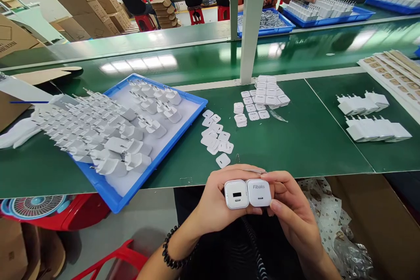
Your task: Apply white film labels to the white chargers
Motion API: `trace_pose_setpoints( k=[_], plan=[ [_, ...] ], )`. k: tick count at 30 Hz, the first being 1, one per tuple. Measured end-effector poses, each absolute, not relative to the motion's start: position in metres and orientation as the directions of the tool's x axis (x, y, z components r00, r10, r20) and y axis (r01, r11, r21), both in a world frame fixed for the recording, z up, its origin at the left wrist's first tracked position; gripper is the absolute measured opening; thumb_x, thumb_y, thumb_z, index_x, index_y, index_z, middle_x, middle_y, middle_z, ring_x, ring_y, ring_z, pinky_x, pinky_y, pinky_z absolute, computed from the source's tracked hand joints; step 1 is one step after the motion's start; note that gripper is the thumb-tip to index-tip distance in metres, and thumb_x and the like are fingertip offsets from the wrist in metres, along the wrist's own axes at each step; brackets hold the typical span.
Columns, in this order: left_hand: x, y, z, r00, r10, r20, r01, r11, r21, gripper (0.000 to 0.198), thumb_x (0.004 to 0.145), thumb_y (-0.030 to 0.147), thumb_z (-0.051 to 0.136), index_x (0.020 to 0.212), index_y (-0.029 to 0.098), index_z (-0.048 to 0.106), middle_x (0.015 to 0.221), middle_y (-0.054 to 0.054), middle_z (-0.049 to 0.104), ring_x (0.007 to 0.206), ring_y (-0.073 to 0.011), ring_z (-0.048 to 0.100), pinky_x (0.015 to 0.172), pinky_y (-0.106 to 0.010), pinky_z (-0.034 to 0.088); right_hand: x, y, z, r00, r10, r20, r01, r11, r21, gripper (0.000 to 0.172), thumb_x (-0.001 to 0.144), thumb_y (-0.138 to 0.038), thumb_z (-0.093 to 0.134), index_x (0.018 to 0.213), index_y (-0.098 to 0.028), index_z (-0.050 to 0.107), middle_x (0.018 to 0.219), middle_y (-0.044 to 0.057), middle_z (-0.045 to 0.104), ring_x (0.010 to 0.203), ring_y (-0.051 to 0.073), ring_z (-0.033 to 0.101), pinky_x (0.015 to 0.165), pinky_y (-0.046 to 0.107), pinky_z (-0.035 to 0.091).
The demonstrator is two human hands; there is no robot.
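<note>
Side by side, two white plug chargers face me just in front of the bench edge. My left hand (211,205) is wrapped round them from the left. The left charger (236,204) shows a dark rectangular slot above a smaller port. On the right charger (259,193) the face carries the print "Fibaks" above one small port. My right hand (295,210) grips this right charger at its right edge, thumb low and fingertip at the top corner. Beyond my hands lie loose white face plates (223,160) with a port hole. The chargers' rear sides are hidden.
A blue tray (170,140) of white chargers, pins up, stands left. Stacked face plates (254,116) lie mid-bench near a post (251,26). Rows of chargers (370,129) and sticker sheets (393,78) are at right. A red stool (114,260) stands below. Across the bench, co-workers sit.
</note>
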State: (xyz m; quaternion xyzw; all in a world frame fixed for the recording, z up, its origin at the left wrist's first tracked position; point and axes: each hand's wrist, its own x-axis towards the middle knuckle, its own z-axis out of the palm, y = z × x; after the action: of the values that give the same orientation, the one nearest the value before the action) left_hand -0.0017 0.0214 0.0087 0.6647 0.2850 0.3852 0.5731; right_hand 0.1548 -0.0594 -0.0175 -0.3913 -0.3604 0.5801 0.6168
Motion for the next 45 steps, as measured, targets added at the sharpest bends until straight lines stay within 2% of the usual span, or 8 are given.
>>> trace_pose_setpoints(
  k=[9, 14, 17, 23, 28, 33, 37, 45],
  plan=[
    [-0.005, 0.021, 0.007, 0.602, 0.756, 0.257, -0.070, -0.271, 0.960, 0.050, 0.061, 0.017, 0.092, 0.108, 0.024, 0.077, 0.111, -0.008, 0.077, 0.101, -0.0248, 0.073, 0.089, -0.033, 0.060, 0.155, -0.054, -0.020, 0.289, 0.957, 0.034, -0.384, 0.148, -0.911, 0.017, 0.096, -0.028, 0.062, 0.112, -0.033, 0.066, 0.069, -0.005, 0.057, 0.062, 0.011, 0.051, 0.060, 0.019, 0.046],
    [-0.003, 0.018, 0.007, 0.630, 0.749, 0.207, -0.035, -0.239, 0.970, 0.049, 0.063, 0.016, 0.092, 0.109, 0.023, 0.076, 0.112, -0.006, 0.077, 0.103, -0.0233, 0.073, 0.093, -0.032, 0.059, 0.161, -0.042, -0.018, 0.288, 0.956, 0.063, -0.038, 0.077, -0.996, 0.012, 0.090, -0.027, 0.070, 0.096, -0.029, 0.080, 0.076, 0.000, 0.072, 0.071, 0.014, 0.066, 0.066, 0.022, 0.053],
    [0.000, 0.017, 0.001, 0.598, 0.783, 0.172, -0.020, -0.200, 0.980, 0.046, 0.063, 0.015, 0.091, 0.107, 0.022, 0.076, 0.116, -0.007, 0.075, 0.105, -0.0239, 0.073, 0.094, -0.032, 0.059, 0.161, -0.039, -0.018, 0.469, 0.879, 0.091, 0.061, 0.071, -0.996, 0.011, 0.090, -0.025, 0.071, 0.088, -0.027, 0.082, 0.072, -0.001, 0.075, 0.064, 0.013, 0.066, 0.062, 0.021, 0.052],
    [0.002, 0.021, -0.017, 0.405, 0.855, 0.325, 0.098, -0.394, 0.914, 0.042, 0.066, 0.014, 0.089, 0.105, 0.020, 0.074, 0.108, -0.009, 0.077, 0.106, -0.0241, 0.072, 0.093, -0.034, 0.059, 0.170, -0.045, -0.006, 0.534, 0.845, 0.022, -0.257, 0.186, -0.948, 0.013, 0.087, -0.035, 0.075, 0.086, -0.023, 0.080, 0.069, 0.000, 0.074, 0.057, 0.011, 0.064, 0.061, 0.020, 0.055],
    [0.006, 0.022, -0.020, 0.371, 0.804, 0.464, 0.136, -0.542, 0.829, 0.037, 0.075, 0.009, 0.079, 0.110, 0.018, 0.072, 0.112, -0.010, 0.076, 0.106, -0.0210, 0.071, 0.093, -0.031, 0.059, 0.168, -0.054, -0.003, 0.373, 0.909, -0.187, -0.394, -0.028, -0.919, 0.033, 0.079, -0.023, 0.084, 0.110, -0.031, 0.073, 0.079, -0.001, 0.080, 0.067, 0.013, 0.075, 0.073, 0.020, 0.060],
    [0.008, 0.021, -0.022, 0.375, 0.754, 0.538, 0.178, -0.629, 0.757, 0.035, 0.080, 0.005, 0.069, 0.113, 0.015, 0.069, 0.119, -0.014, 0.072, 0.107, -0.0205, 0.070, 0.092, -0.030, 0.060, 0.155, -0.058, -0.006, 0.181, 0.960, -0.212, -0.426, -0.118, -0.897, 0.008, 0.085, -0.030, 0.078, 0.088, -0.022, 0.074, 0.074, 0.001, 0.078, 0.061, 0.012, 0.071, 0.059, 0.016, 0.057],
    [0.009, 0.021, -0.022, 0.388, 0.743, 0.545, 0.193, -0.644, 0.740, 0.032, 0.082, 0.007, 0.070, 0.114, 0.015, 0.068, 0.119, -0.014, 0.071, 0.107, -0.0201, 0.070, 0.092, -0.030, 0.060, 0.145, -0.058, -0.002, 0.121, 0.966, -0.230, -0.474, -0.147, -0.868, 0.017, 0.091, -0.035, 0.071, 0.083, -0.021, 0.068, 0.061, 0.000, 0.073, 0.048, 0.011, 0.066, 0.046, 0.016, 0.050],
    [0.009, 0.019, -0.020, 0.406, 0.707, 0.580, 0.181, -0.684, 0.707, 0.032, 0.085, 0.016, 0.071, 0.117, 0.015, 0.066, 0.122, -0.016, 0.070, 0.104, -0.0223, 0.071, 0.089, -0.032, 0.062, 0.141, -0.051, -0.005, 0.044, 0.933, -0.356, -0.514, -0.284, -0.809, 0.031, 0.074, -0.037, 0.085, 0.065, -0.016, 0.064, 0.046, -0.001, 0.065, 0.034, 0.007, 0.052, 0.037, 0.014, 0.039]
  ],
)
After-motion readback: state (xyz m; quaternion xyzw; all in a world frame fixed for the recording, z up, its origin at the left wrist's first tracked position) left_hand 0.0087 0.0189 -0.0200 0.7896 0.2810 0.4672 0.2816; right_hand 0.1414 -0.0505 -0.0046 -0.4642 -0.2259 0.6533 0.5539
